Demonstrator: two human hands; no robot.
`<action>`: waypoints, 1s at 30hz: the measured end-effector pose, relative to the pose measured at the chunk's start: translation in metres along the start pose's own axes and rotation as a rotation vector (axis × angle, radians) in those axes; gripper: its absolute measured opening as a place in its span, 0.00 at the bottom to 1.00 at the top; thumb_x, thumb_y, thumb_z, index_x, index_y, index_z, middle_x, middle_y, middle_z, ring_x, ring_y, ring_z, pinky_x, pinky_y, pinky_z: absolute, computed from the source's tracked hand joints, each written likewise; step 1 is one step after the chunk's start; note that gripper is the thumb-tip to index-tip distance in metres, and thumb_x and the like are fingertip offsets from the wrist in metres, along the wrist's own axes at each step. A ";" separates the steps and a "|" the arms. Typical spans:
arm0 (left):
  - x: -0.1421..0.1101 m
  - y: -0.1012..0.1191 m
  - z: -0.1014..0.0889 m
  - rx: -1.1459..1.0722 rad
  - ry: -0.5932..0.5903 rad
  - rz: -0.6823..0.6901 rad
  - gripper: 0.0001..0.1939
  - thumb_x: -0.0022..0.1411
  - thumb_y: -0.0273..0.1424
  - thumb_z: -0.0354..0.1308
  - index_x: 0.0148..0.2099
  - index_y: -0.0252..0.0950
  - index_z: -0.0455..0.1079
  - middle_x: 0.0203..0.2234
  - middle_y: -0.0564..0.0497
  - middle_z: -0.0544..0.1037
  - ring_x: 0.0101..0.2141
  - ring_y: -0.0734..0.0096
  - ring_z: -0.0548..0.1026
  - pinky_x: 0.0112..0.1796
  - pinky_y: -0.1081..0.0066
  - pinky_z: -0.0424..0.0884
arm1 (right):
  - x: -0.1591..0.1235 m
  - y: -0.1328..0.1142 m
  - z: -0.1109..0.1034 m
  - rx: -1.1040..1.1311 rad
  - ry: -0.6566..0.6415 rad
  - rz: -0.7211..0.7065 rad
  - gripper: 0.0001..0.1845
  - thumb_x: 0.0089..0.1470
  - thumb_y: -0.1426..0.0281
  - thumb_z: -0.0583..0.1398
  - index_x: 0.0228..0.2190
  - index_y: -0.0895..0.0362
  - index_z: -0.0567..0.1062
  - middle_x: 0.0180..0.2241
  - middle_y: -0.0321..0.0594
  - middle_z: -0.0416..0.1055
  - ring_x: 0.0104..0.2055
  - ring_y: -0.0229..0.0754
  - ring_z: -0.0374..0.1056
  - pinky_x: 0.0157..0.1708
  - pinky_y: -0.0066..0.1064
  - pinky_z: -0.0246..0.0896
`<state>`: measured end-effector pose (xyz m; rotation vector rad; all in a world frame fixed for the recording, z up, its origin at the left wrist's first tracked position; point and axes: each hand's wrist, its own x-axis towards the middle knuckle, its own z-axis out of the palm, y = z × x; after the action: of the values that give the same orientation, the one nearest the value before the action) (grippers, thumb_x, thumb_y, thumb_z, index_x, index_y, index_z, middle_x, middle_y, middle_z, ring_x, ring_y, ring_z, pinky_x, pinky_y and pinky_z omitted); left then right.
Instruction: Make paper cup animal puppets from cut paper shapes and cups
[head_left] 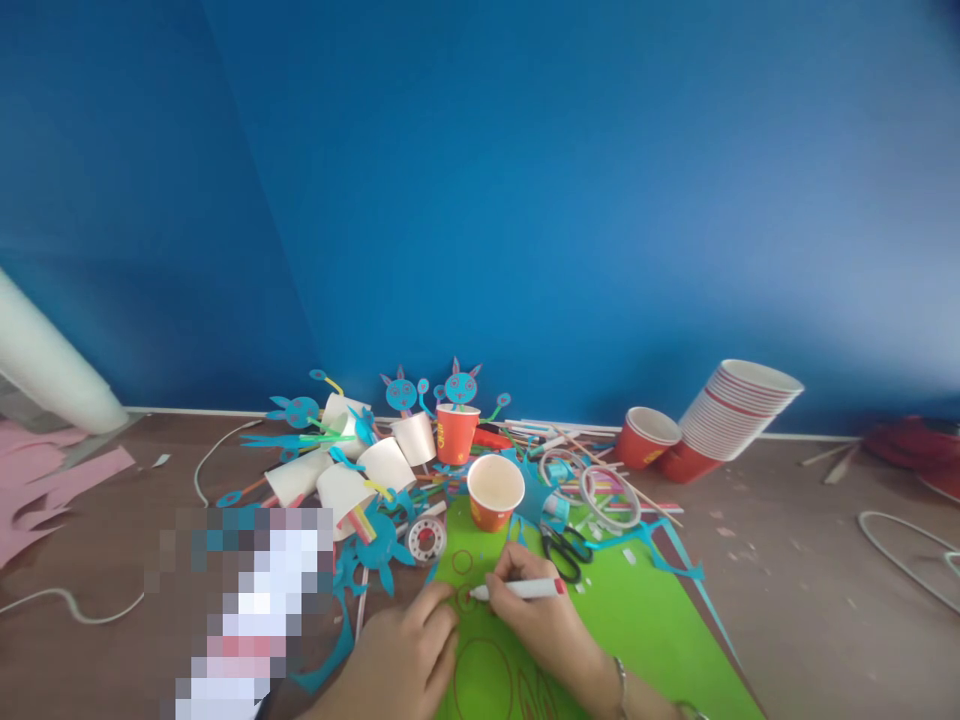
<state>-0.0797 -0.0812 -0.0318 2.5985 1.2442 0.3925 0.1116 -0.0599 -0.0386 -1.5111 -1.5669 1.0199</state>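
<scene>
My right hand (536,605) is closed round a white marker (529,589) with a red end. The marker's tip touches a sheet of green paper (630,635) at a small red circle. My left hand (409,640) holds nothing and lies on the sheet's left edge, its fingertips close to that circle. Another small circle, a large oval and pointed shapes are drawn in red on the paper. A red paper cup (493,508) stands upright at the sheet's far edge. Black-handled scissors (567,550) lie right of it, and a tape roll (427,540) sits to its left.
Behind are paper cups with blue cut-out animal faces (462,387), amid straws and blue scraps. White tape rings (609,498) lie at the right. A tilted stack of cups (739,410) stands near the blue wall (525,200). Pink paper (45,480) lies far left.
</scene>
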 end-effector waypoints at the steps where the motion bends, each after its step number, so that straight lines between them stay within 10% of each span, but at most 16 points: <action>1: 0.000 0.000 0.000 0.001 0.004 0.001 0.11 0.61 0.23 0.46 0.39 0.39 0.69 0.46 0.49 0.76 0.30 0.67 0.79 0.31 0.70 0.75 | 0.000 0.000 0.000 0.006 0.002 -0.003 0.09 0.46 0.70 0.55 0.18 0.54 0.60 0.16 0.29 0.57 0.20 0.34 0.53 0.21 0.27 0.47; 30: -0.002 0.000 -0.001 0.022 0.014 0.005 0.11 0.61 0.23 0.47 0.40 0.39 0.68 0.47 0.49 0.76 0.29 0.67 0.79 0.30 0.71 0.74 | 0.000 -0.004 -0.001 0.014 -0.057 0.020 0.10 0.45 0.69 0.56 0.17 0.54 0.60 0.16 0.28 0.56 0.20 0.34 0.52 0.21 0.26 0.45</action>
<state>-0.0810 -0.0824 -0.0309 2.6215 1.2541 0.4006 0.1103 -0.0596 -0.0345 -1.5027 -1.5842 1.0915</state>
